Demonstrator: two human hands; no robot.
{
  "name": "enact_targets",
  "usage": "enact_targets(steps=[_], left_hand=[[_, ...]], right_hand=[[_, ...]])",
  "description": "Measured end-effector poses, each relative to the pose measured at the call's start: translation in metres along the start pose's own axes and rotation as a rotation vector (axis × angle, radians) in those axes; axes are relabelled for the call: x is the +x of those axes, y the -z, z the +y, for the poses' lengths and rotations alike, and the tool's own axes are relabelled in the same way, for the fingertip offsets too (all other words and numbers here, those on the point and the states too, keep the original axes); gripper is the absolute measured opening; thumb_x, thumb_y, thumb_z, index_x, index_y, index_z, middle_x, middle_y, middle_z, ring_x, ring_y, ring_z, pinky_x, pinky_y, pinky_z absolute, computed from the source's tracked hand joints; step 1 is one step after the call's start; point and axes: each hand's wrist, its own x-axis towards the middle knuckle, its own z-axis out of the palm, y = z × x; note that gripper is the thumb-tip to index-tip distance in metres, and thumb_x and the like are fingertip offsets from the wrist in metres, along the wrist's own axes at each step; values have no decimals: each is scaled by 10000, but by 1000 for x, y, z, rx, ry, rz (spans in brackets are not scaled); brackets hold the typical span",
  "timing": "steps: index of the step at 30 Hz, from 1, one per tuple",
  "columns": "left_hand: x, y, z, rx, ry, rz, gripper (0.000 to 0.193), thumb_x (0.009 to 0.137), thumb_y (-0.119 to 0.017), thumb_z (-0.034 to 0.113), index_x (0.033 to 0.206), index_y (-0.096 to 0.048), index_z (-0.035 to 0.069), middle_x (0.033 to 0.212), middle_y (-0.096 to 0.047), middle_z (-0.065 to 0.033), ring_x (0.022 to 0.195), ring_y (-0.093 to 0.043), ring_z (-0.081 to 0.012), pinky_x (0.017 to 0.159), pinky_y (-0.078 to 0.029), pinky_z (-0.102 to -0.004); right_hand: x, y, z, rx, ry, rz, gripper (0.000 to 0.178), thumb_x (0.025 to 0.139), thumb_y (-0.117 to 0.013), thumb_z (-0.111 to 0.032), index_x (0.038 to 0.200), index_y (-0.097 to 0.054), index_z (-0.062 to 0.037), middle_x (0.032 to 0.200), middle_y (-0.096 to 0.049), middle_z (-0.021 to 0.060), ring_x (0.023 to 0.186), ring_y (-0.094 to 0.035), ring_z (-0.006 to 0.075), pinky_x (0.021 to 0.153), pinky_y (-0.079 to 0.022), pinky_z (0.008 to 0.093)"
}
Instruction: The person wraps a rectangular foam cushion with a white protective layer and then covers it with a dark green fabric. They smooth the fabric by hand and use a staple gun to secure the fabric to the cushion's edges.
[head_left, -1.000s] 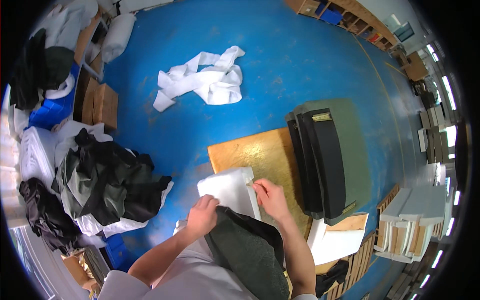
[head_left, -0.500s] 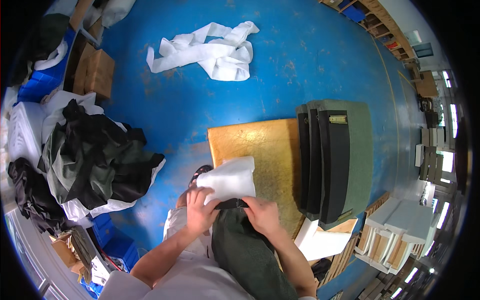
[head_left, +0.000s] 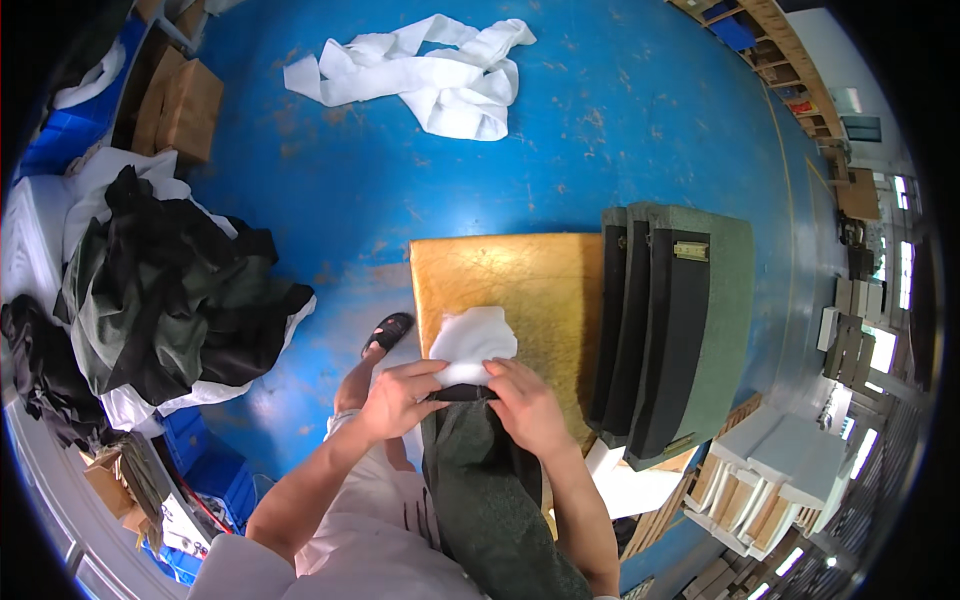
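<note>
Nearest the person, the dark green cloth (head_left: 480,510) lay over the lap and rose to a black band (head_left: 462,393) at its far end. The left hand (head_left: 400,400) pinched the left side of that band between thumb and fingers, and the right hand (head_left: 525,408) gripped the right side, fingertips on the white padding (head_left: 473,340) that stuck out beyond it. The two-sided hold probably served to keep band and padding together, and the lap likely bore the loose cloth's weight. The cloth's long axis ran away from the body, slanting slightly left, with the banded end and padding pointing toward the far edge of the surface (head_left: 520,265). The padding showed above the surface's left edge, toward the near end; whether it touched there could not be told. Along the right side of the surface, green-and-black cushions (head_left: 690,330) were grouped close together, lengthwise near to far, perhaps set there to leave working room. Left of the surface sat a cloth heap (head_left: 175,310); farther off, beyond the far edge, a crumpled white strip (head_left: 460,85) lay on the blue floor (head_left: 330,190).
</note>
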Motion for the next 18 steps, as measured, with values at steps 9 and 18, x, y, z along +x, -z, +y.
enact_targets(steps=[9,18], left_hand=[[38,-21,-17,-807,703,-234,314,917,-749,221,1007,-707,-77,995,-714,-46,879,-593,-102,788,-473,-267],[19,-51,-12,-550,512,15,329,1040,-579,253,974,-671,-56,1150,-618,-73,1039,-556,-147,902,-433,-301]], right_hand=[[14,7,66,782,-566,-4,123,919,-712,-88,932,-690,32,906,-664,50,839,-609,160,787,-474,283],[-26,-11,75,802,-803,150,233,937,-699,-171,828,-634,24,838,-624,51,817,-554,169,769,-450,300]])
